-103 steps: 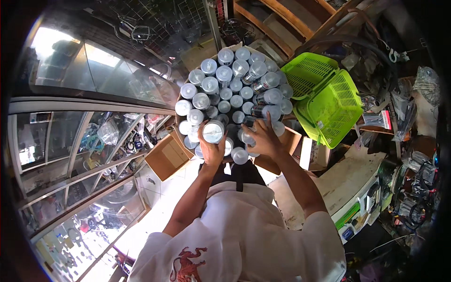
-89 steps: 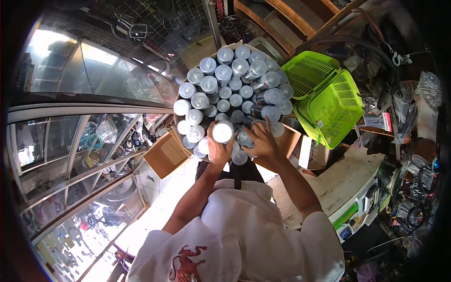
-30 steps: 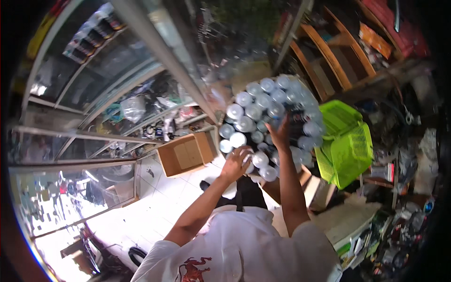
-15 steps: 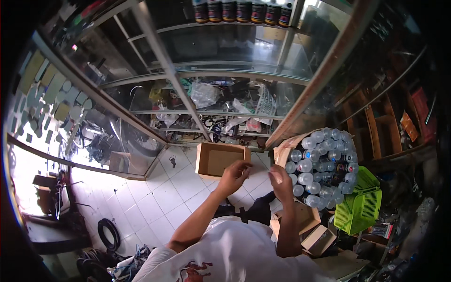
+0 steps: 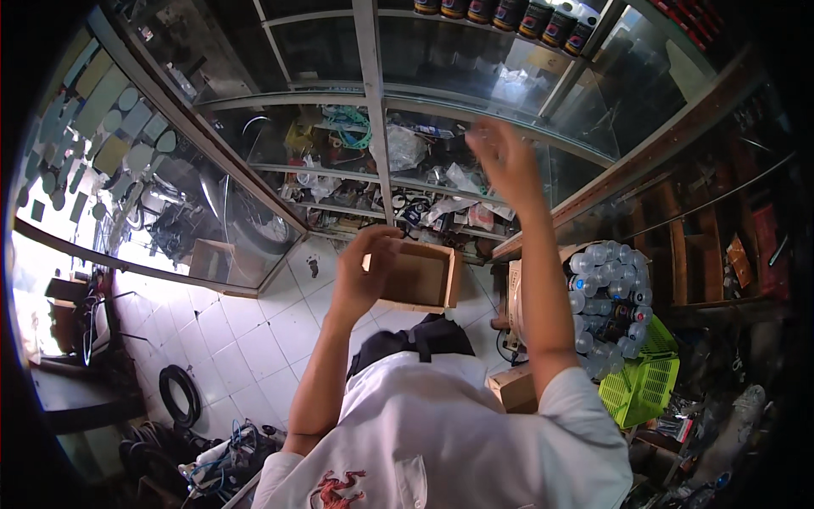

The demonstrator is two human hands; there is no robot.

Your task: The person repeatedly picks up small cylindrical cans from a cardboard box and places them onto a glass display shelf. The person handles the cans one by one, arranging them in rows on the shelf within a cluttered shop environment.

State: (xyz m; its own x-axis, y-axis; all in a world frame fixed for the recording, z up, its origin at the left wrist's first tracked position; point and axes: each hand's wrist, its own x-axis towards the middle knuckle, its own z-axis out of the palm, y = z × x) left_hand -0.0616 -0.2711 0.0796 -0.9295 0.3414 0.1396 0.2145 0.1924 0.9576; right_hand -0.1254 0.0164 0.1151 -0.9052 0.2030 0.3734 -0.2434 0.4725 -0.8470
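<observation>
My left hand (image 5: 365, 270) is over the left side of a shallow brown cardboard box (image 5: 454, 280) on the floor. Its fingers are loosely bent and somewhat apart, with nothing visible in them; whether it touches the box I cannot tell. Higher up, my right hand (image 5: 505, 159) reaches forward in front of the glass cabinet (image 5: 376, 51), its fingers spread and slightly blurred. Nothing shows in that hand either. A row of dark bottles (image 5: 536, 20) stands on the cabinet's upper shelf, beyond my right hand. Plastic bags (image 5: 402, 148) and jumbled parts fill the lower shelves.
On the right, many clear plastic bottles (image 5: 609, 288) crowd a carton beside a green plastic basket (image 5: 636, 392). A smaller cardboard box (image 5: 514, 388) sits by my right side. Black tyre tubing (image 5: 180, 396) lies on the white tiles at left. Wooden shelving (image 5: 702, 254) stands far right.
My right hand has risen and moved forward from near the bottles to the cabinet front. My left hand has shifted left and up at the box. The view has turned somewhat.
</observation>
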